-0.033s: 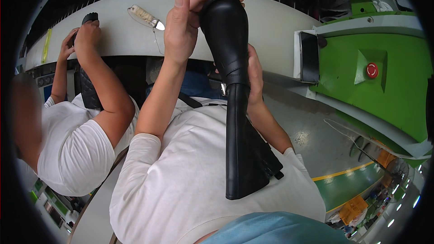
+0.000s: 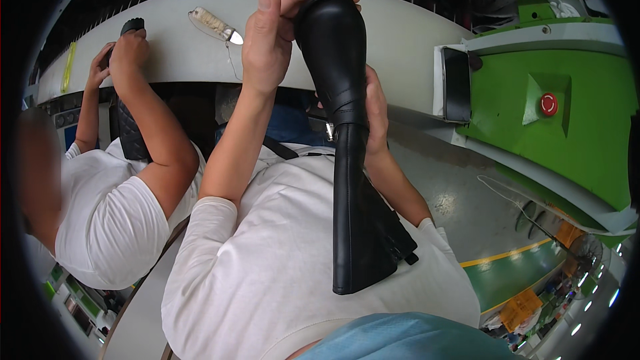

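Observation:
A black leather ankle boot [image 2: 333, 53] with a strap and metal buckle is held up in front of my chest, its rounded toe toward the table and its tall shaft lying down against my white shirt. My left hand [image 2: 268, 47] cups the toe from the left, fingers bent over its far tip and thumb raised off the leather. At the ankle, my right hand [image 2: 377, 110] grips the boot from its right side; most of those fingers are hidden behind it. Beyond my left hand, a short knife [image 2: 213, 25] with a wrapped, pale handle lies on the table.
A pale table [image 2: 400, 40] curves across the far side. At left, a co-worker's hands [image 2: 127, 57] hold another black boot [image 2: 133, 25]. To the right stands a green machine [image 2: 500, 100] with a red stop button [image 2: 549, 104] and a dark screen [image 2: 456, 83]. A thread trails from the knife.

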Tool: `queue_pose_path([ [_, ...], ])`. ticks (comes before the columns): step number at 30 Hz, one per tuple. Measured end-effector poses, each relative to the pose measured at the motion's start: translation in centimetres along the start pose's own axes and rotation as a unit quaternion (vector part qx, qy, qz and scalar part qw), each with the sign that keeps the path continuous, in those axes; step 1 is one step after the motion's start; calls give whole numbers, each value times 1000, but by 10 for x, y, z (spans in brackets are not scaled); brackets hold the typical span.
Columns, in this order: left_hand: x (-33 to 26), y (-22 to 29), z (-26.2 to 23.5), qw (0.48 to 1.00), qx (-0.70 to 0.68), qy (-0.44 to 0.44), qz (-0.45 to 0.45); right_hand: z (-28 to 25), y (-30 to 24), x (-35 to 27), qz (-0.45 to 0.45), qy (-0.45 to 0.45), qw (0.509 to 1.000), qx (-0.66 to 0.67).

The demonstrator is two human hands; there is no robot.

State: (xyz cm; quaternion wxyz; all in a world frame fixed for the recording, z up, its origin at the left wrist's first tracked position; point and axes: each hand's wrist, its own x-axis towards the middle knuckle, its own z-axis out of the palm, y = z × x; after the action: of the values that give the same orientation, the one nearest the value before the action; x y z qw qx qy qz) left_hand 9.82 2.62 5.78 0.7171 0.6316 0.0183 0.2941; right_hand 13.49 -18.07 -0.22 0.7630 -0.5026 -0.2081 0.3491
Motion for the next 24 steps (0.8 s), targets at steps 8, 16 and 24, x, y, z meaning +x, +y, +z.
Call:
queue_pose_path([
  [8,-2,4,2,1000,14,-3,-3,-4,0,3,-8,-21,1000,-17],
  [16,-1,5,3,999,42,28,9,-7,6,6,-11,-21,999,-24],
  [24,-2,7,12,998,30,53,19,-5,-1,9,-8,-24,999,-22],
])
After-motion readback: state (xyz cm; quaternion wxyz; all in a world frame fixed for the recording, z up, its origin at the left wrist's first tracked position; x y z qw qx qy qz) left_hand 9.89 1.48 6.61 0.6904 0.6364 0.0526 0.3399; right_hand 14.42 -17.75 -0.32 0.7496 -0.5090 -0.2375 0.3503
